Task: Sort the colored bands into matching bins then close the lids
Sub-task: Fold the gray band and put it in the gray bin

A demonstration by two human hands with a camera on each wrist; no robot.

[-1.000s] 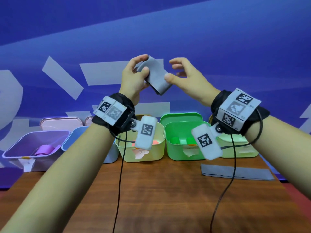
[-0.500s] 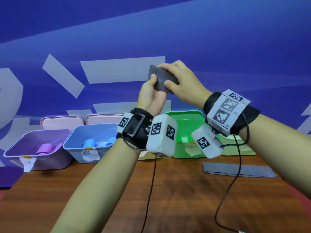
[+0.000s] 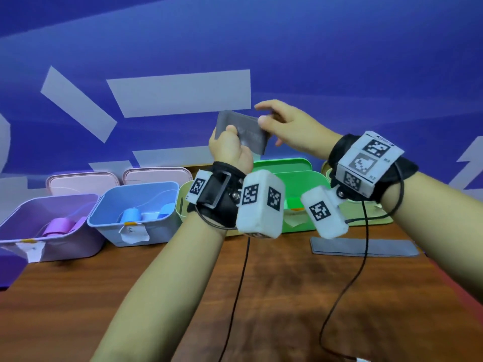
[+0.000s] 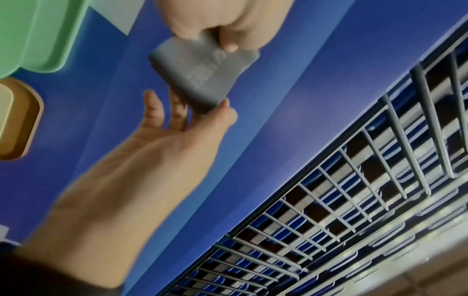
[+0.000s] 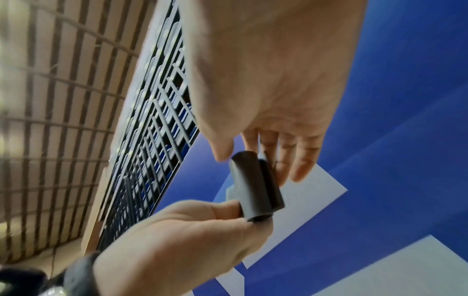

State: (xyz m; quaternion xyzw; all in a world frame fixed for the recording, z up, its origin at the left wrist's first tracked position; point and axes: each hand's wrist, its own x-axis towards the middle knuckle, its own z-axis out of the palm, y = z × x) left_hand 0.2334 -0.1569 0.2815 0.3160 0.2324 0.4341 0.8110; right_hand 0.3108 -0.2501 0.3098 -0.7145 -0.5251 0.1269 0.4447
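Wood-grain desk (image 3: pixel 287 296) fills the foreground, with a flat grey band (image 3: pixel 363 247) lying on it near the right forearm. Above the desk, both hands are raised with a folded grey band (image 3: pixel 241 131) between them. The left hand (image 3: pixel 230 150) pinches the fold's lower corner between thumb and fingers, its grip clamped on it. The right hand (image 3: pixel 292 129) has thumb and fingertips at the fold's far end; whether they squeeze it cannot be told. Behind the hands, open bins stand in a row: a purple bin (image 3: pixel 15 220) with purple rolls, a blue bin (image 3: pixel 109 202) with blue rolls, then a green bin (image 3: pixel 316 178). Raised lids stand behind them.
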